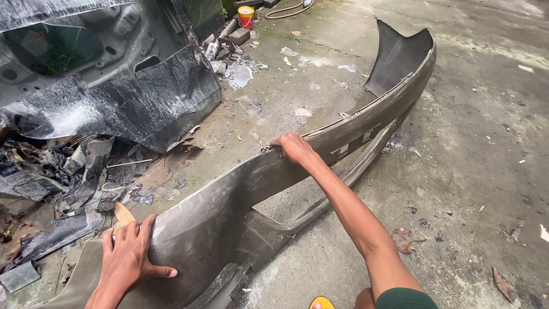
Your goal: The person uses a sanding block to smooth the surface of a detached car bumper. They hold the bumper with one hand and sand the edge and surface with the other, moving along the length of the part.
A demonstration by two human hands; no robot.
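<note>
Yellow sandal tip (322, 302) seen at bottom edge, nearest cam. Left hand (128, 257) laid flat on near end of grey car bumper (229, 212), fingers spread apart, pressed on the skin, not clamped. Right hand (294, 147) set further along, fingers curled together over bumper's top edge. Bumper stood on edge on concrete floor (469, 143), far end curving up. Judged light but long, flexy plastic, dusty so prob slippery; best gripped at top rim, hands well apart. Beyond: scrap pile (57, 189), dark body panel (131, 103), red-yellow pot (246, 16).
</note>
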